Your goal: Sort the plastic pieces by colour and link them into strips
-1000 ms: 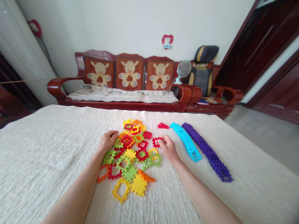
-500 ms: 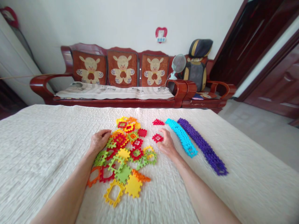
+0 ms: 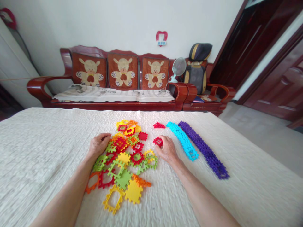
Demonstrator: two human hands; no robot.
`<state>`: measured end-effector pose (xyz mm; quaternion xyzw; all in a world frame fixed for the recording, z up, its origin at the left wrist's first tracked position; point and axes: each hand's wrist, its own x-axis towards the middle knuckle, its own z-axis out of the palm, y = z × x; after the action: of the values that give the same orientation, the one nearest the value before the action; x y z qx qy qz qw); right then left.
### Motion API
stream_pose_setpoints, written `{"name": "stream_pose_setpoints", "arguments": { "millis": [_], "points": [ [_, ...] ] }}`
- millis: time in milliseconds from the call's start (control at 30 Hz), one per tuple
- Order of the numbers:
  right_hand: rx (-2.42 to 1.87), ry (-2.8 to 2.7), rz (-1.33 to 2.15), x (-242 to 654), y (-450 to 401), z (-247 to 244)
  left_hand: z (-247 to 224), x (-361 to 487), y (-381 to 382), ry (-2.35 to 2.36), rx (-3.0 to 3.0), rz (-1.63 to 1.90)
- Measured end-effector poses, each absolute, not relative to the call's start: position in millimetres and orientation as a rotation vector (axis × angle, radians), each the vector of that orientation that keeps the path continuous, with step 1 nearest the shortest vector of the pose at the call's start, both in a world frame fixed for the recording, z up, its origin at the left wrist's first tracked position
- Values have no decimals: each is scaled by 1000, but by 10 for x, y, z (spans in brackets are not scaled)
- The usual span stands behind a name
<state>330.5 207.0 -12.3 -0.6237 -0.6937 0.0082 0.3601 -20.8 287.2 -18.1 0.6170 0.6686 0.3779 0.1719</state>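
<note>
A pile of red, yellow, green and orange interlocking plastic tiles point(image 3: 123, 178) lies between my arms on the cloth-covered table. My left hand point(image 3: 99, 144) rests at the pile's left edge, its fingers curled together, with nothing seen in them. To the right of the pile, my right hand point(image 3: 167, 148) has its thumb and fingers around a red window tile point(image 3: 157, 142). Just beyond that hand lies a small stack of red triangular tiles point(image 3: 159, 125). A light-blue row of overlapping tiles point(image 3: 182, 140) stretches to its right, alongside a purple row point(image 3: 203, 149).
A pale quilted cloth point(image 3: 54, 142) covers the table. Behind it stands a dark red wooden sofa point(image 3: 113, 106) with bear-patterned cushions point(image 3: 123, 71). A small fan point(image 3: 179, 66) stands near the sofa's right end, beside an armchair point(image 3: 195, 77).
My right thumb and fingers have closed in around the red window tile, which has turned slightly. My left hand stays by the pile. The whole view has shifted slightly.
</note>
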Motion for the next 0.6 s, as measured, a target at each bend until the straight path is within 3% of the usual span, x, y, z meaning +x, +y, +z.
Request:
{"name": "stream_pose_setpoints", "arguments": {
  "millis": [600],
  "points": [
    [-1766,-1443,-139,3388,2940,-167,-218,-232,2896,1917,1820,1053]
  ]
}}
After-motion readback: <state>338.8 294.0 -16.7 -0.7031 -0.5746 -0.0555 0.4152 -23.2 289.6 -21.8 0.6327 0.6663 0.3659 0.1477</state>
